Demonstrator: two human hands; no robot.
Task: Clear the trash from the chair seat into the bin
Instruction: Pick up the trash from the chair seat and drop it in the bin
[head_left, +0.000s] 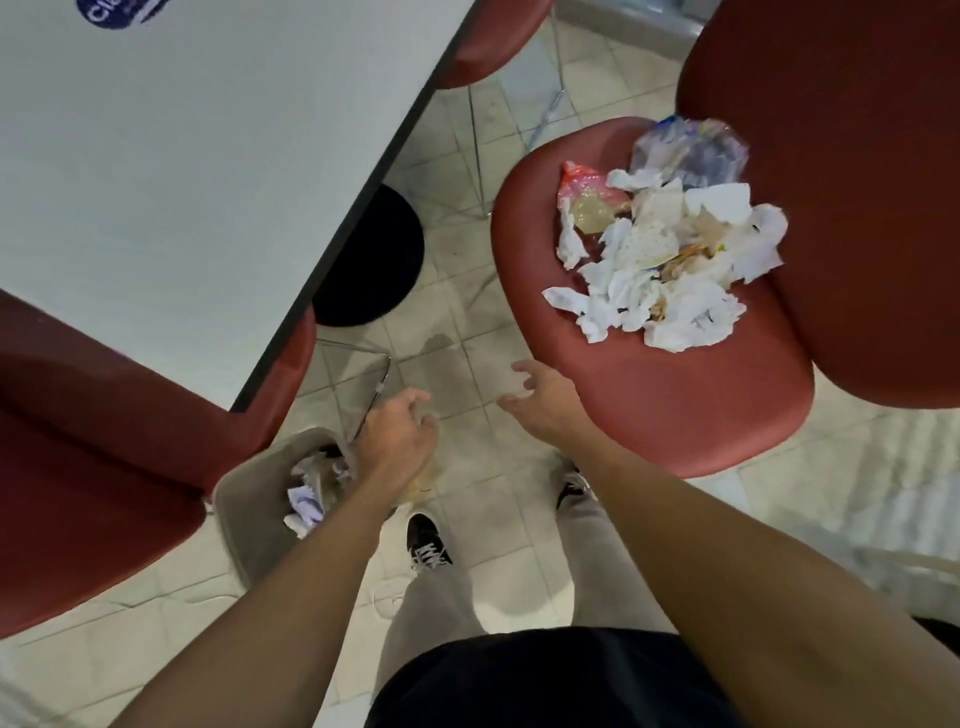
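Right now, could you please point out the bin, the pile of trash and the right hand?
bin (249, 512), head view, on its near wall.
pile of trash (670, 254), head view, on the crumpled paper at its middle.
right hand (545, 402), head view, on its back.

The left hand (397, 441) is motion-blurred, so whether its curled fingers hold anything cannot be told, and its forearm covers part of the bin (260, 499) and the paper inside. The chair back (857, 182) and the table (182, 156) run off the picture's edges, and the table's blue label (117, 11) is cut off and unreadable. The trash pile (670, 249) is too jumbled to tell piece from piece.
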